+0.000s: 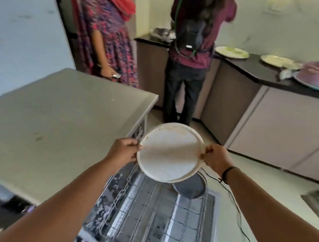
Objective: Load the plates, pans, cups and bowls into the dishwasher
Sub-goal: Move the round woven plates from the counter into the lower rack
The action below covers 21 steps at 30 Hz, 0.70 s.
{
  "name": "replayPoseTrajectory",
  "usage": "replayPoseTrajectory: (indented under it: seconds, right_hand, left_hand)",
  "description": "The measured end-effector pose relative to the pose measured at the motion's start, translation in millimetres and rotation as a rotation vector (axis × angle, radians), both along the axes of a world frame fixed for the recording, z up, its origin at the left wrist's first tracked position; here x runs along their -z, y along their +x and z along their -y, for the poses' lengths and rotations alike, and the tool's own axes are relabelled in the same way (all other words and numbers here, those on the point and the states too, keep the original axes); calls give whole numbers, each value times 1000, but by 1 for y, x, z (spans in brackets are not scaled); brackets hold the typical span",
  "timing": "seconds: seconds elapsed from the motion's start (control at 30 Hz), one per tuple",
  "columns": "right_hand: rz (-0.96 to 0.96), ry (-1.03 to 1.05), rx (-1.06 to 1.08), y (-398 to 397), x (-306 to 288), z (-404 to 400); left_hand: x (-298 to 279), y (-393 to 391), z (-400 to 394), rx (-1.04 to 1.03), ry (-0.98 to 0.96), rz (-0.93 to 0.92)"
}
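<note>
White plate [168, 152]: you pinch its rim with the left hand [125, 149] and right hand [216, 157], above the dishwasher rack [158, 213].

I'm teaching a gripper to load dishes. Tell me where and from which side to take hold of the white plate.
Take the white plate by its raised rim, at opposite edges, coming in from either side as the left hand and right hand pinch it now. It is flat and thin, so the lip looks like the only real purchase.

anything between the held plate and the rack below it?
Head view: a dark round pan stands in the rack just under the plate; otherwise open air.
</note>
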State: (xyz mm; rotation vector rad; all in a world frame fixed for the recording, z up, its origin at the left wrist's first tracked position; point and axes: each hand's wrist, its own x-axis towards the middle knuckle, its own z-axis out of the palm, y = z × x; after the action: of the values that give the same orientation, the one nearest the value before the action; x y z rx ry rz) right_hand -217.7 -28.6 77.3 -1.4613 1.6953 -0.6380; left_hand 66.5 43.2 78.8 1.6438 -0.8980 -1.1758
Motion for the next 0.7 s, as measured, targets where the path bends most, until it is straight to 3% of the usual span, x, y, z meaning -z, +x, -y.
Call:
replayPoseTrajectory:
  seconds: [0.23, 0.37, 0.7]
  right_hand:
    - [-459, -36, 139, -54, 53, 3]
    - [-618, 53, 101, -68, 85, -15]
    - [-634, 201, -60, -98, 225, 6]
  left_hand:
    - [77, -46, 80, 350, -24, 395]
    - [113, -66, 93, 428, 30, 450]
    - [236, -97, 129, 670, 205, 726]
